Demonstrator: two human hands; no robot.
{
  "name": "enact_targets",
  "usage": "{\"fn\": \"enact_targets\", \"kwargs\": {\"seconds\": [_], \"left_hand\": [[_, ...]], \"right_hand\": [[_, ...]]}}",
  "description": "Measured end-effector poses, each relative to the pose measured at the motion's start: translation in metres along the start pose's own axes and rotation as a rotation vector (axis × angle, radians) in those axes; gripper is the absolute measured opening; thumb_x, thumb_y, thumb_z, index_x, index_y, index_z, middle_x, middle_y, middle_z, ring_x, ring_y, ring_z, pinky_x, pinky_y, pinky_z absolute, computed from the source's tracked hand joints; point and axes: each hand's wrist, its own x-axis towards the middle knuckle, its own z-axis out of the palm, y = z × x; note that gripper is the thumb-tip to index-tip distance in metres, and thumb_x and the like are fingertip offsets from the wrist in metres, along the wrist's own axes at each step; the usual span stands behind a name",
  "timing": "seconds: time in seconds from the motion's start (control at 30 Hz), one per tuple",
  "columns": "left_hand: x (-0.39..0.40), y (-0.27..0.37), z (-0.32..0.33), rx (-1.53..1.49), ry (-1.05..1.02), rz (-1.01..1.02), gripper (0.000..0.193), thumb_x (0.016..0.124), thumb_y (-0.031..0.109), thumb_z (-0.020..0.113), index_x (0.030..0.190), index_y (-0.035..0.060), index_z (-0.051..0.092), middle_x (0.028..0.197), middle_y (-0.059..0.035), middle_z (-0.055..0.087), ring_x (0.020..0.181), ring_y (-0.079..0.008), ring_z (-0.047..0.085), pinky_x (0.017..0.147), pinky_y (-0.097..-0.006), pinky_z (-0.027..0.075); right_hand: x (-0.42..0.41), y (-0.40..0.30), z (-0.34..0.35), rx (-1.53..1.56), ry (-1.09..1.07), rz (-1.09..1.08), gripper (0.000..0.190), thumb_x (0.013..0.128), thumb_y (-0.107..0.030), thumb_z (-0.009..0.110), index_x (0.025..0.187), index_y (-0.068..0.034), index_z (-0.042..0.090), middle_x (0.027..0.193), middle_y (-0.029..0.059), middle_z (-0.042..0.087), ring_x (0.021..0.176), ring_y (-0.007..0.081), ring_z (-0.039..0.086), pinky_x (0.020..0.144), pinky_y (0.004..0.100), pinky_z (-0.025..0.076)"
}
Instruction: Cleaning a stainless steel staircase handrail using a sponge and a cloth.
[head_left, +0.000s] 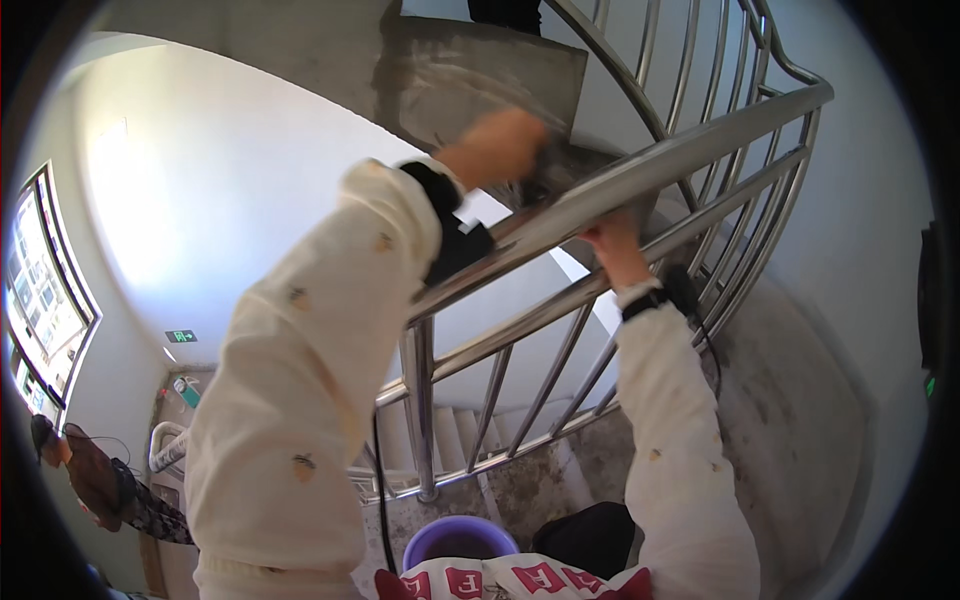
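Observation:
My left hand (501, 148) reaches over the stainless-steel handrail (645, 180) and is blurred by motion. Its fingers close on a dark, blurred cloth-like thing (551, 169) against the rail's far side. My right hand (621, 246) is below the handrail, just above the thinner second rail (517, 326). Its fingers are partly hidden by the handrail, so their grip cannot be made out. Both wrists wear black bands, and another black piece (461, 247) hangs by the left one.
A purple bucket (420, 541) stands on the stained concrete floor close before me. Lower steps (450, 435) show through the balusters. A black cable (381, 480) hangs at the railing. Left are a person's camouflage-clad leg (161, 510), a teal bottle (187, 391) and a window (49, 285).

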Motion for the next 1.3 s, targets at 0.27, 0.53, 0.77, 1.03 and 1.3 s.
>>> {"fn": "enact_targets", "kwargs": {"seconds": [0.27, 0.53, 0.77, 1.03, 1.3], "left_hand": [[-0.059, -0.043, -0.035, -0.337, 0.141, 0.359, 0.032, 0.069, -0.005, 0.065, 0.1, 0.0032, 0.063, 0.077, -0.0143, 0.064, 0.068, -0.0213, 0.064, 0.063, -0.0333, 0.051], [0.016, 0.04, -0.012, -0.04, 0.081, 0.378, 0.027, 0.066, -0.002, 0.059, 0.092, 0.0033, 0.064, 0.082, -0.0188, 0.064, 0.078, -0.0356, 0.063, 0.07, -0.0404, 0.05], [-0.058, -0.02, 0.031, -0.38, 0.161, 0.273, 0.022, 0.069, 0.003, 0.063, 0.091, 0.0042, 0.063, 0.072, -0.0148, 0.063, 0.067, -0.0298, 0.062, 0.063, -0.0382, 0.05], [-0.038, -0.046, -0.031, -0.501, 0.253, -0.071, 0.02, 0.073, 0.008, 0.065, 0.092, 0.0014, 0.065, 0.075, -0.0157, 0.064, 0.061, -0.0255, 0.063, 0.059, -0.0351, 0.05], [-0.047, -0.028, 0.02, -0.689, -0.285, -0.141, 0.022, 0.075, 0.006, 0.062, 0.095, -0.0036, 0.059, 0.059, -0.0115, 0.059, 0.041, -0.0184, 0.057, 0.038, -0.0303, 0.046]], "right_hand": [[-0.02, -0.016, 0.031, 0.876, -0.117, 0.397, 0.02, 0.078, -0.006, 0.063, 0.098, -0.004, 0.061, 0.091, 0.0106, 0.065, 0.082, 0.024, 0.066, 0.069, 0.0361, 0.057], [-0.018, -0.053, 0.026, 0.82, 0.046, 0.599, 0.022, 0.074, -0.003, 0.063, 0.096, 0.0, 0.06, 0.077, 0.0128, 0.065, 0.062, 0.0224, 0.065, 0.052, 0.0318, 0.056], [-0.006, -0.031, -0.026, 0.755, 0.29, 0.591, 0.017, 0.078, -0.003, 0.06, 0.095, -0.003, 0.057, 0.078, 0.0118, 0.064, 0.064, 0.0225, 0.064, 0.056, 0.0324, 0.056], [-0.026, -0.065, 0.047, 0.927, 0.046, 0.725, 0.016, 0.086, -0.014, 0.055, 0.098, -0.004, 0.056, 0.084, 0.0083, 0.063, 0.069, 0.0203, 0.064, 0.062, 0.0333, 0.055], [-0.06, -0.089, -0.026, 0.623, 0.144, 0.704, 0.03, 0.076, -0.004, 0.068, 0.101, 0.005, 0.054, 0.079, 0.0118, 0.063, 0.056, 0.0187, 0.062, 0.047, 0.0287, 0.053]]}}
